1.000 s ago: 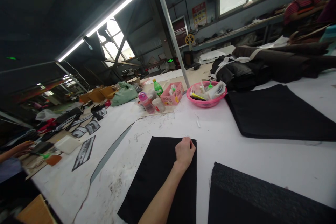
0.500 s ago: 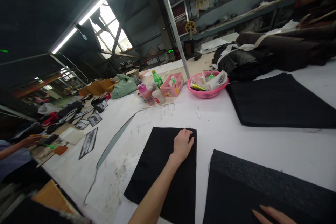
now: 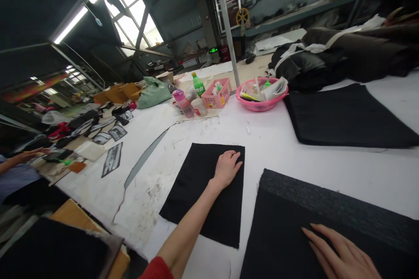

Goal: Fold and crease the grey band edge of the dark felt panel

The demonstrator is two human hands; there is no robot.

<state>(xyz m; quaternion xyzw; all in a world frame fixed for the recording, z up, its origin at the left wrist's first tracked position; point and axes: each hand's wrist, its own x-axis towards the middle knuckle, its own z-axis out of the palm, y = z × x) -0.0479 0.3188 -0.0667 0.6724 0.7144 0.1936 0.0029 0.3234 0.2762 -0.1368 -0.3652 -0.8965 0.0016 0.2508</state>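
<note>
Resting palm-down near the far right corner of the plain black cloth [image 3: 196, 174], your left hand [image 3: 226, 168] has its fingers loosely bent and apparently grips nothing; the contact presumably steadies the piece. This cloth lies flat on the white tabletop [image 3: 327, 161], left of the banded black cloth [image 3: 278, 235], with a strip of tabletop showing between, a spacing that seems to keep their edges distinct. Your right hand [image 3: 343, 250] lies relaxed on the banded cloth, on your side of its speckled grey band [image 3: 310, 194], fingers extended and grasping nothing. The pink basin [image 3: 258, 107] and pink box [image 3: 214, 102] stand beyond both cloths, probably so that they do not crowd them.
</note>
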